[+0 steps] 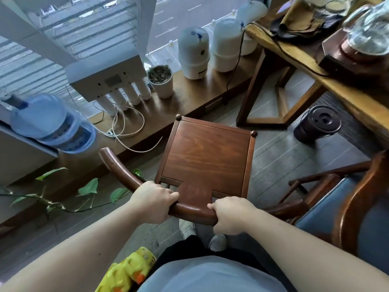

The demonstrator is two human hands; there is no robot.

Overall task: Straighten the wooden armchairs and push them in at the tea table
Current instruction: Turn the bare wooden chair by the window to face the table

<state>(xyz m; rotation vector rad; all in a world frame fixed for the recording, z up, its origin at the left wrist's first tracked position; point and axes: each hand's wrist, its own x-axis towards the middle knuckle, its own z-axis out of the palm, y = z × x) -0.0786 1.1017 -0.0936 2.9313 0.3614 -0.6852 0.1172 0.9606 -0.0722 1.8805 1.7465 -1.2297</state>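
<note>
A dark wooden armchair [207, 157] with a bare square seat stands right in front of me, its curved back rail nearest me. My left hand [153, 202] grips that rail left of the centre splat. My right hand [229, 214] grips it right of the splat. The chair faces the window ledge, with the tea table [299, 66] at the upper right, apart from it. A second wooden armchair [345, 199] with a blue seat cushion stands at the right edge, close beside the first.
A low wooden ledge [189, 95] along the window carries white tanks [193, 52], a potted plant [161, 81], a water filter [109, 81], loose cables and a blue water bottle [48, 123]. A dark round bucket [316, 124] sits on the floor by the table leg. Leafy vines [63, 190] trail at left.
</note>
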